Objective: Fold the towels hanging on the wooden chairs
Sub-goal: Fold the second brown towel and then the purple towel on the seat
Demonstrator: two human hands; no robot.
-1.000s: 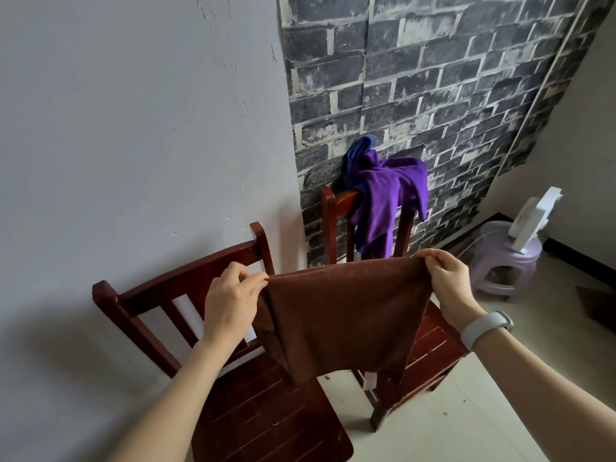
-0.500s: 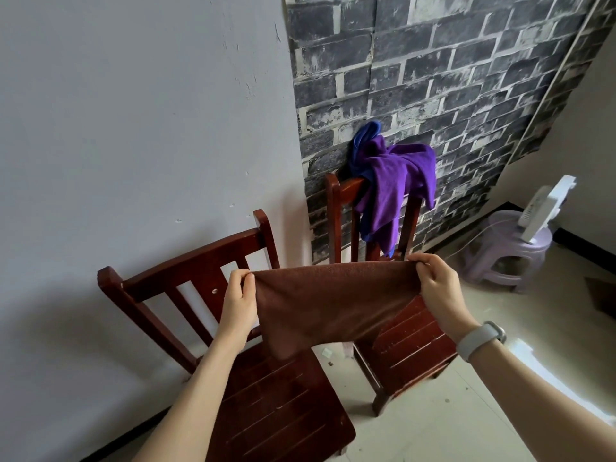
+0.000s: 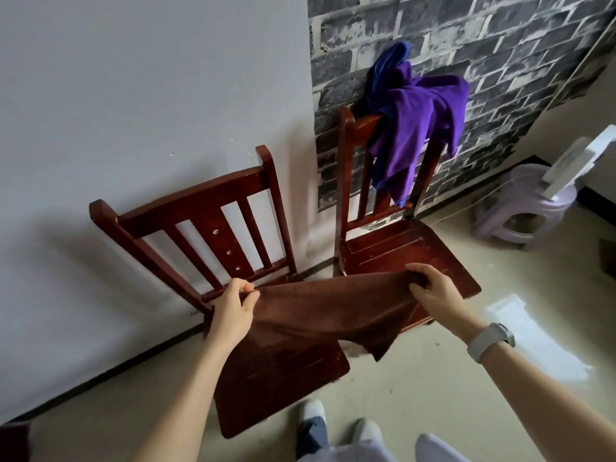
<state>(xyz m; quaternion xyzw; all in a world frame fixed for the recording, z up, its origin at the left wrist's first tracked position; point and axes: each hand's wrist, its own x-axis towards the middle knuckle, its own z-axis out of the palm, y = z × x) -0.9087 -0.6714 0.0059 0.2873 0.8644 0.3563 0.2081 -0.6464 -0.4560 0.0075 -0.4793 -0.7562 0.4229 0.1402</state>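
At the bottom edge of the frame stand the person's white shoes (image 3: 311, 411), on pale floor tiles (image 3: 433, 388). Just above them, at lower centre, the brown towel (image 3: 333, 311) is stretched between both hands. The left hand (image 3: 233, 310) pinches its left end between thumb and curled fingers; the right hand (image 3: 433, 291) grips the right end with fingers curled over the edge, a pale watch (image 3: 490, 341) on that wrist. The towel sags in the middle and one corner hangs down toward the floor; its left part seems to lie over the seat of the near wooden chair (image 3: 200, 211), though the contact is hard to judge from above. That chair stands at left centre against the white wall (image 3: 133, 95). The second wooden chair (image 3: 400, 251) is right of centre, before the grey brick-pattern wall (image 3: 500, 45). A purple towel (image 3: 420, 125) hangs bunched over its top rail, with a blue cloth (image 3: 390, 58) peeking above. At the right edge, a lilac plastic stool (image 3: 520, 211) carries a white device (image 3: 573, 161).
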